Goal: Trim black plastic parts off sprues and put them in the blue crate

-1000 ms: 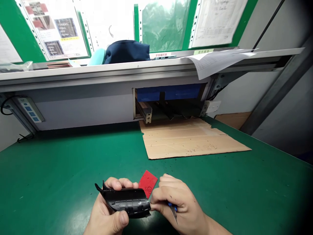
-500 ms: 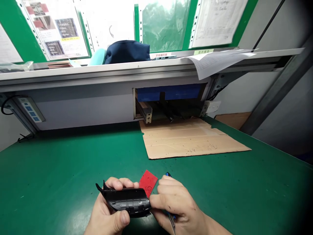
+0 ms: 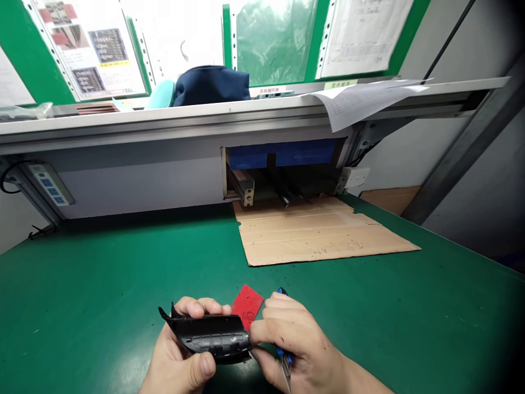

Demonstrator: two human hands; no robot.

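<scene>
A hollow, curved black plastic part [image 3: 213,335] is gripped in my left hand [image 3: 176,355], thumb along its near side and fingers behind it. Two thin prongs stick out at its left end. My right hand [image 3: 299,345] is closed around a knife [image 3: 286,368] with a blue-and-black handle, its metal blade pointing down toward me. The thumb and forefinger of that hand touch the right end of the black part; whatever they pinch there is hidden. Just behind the part lies a red square pad [image 3: 248,303] with dark lettering, flat on the green table.
A flat cardboard sheet [image 3: 311,235] with dark specks lies on the green table [image 3: 123,262], before an opening in the panel. Above is a shelf [image 3: 197,117] holding a dark blue pouch [image 3: 211,85] and papers. A power strip [image 3: 51,183] is fixed at left.
The knife has turned slightly in my right hand, so more of its blue handle and blade shows. Both hands and the black part stay nearly in place.
</scene>
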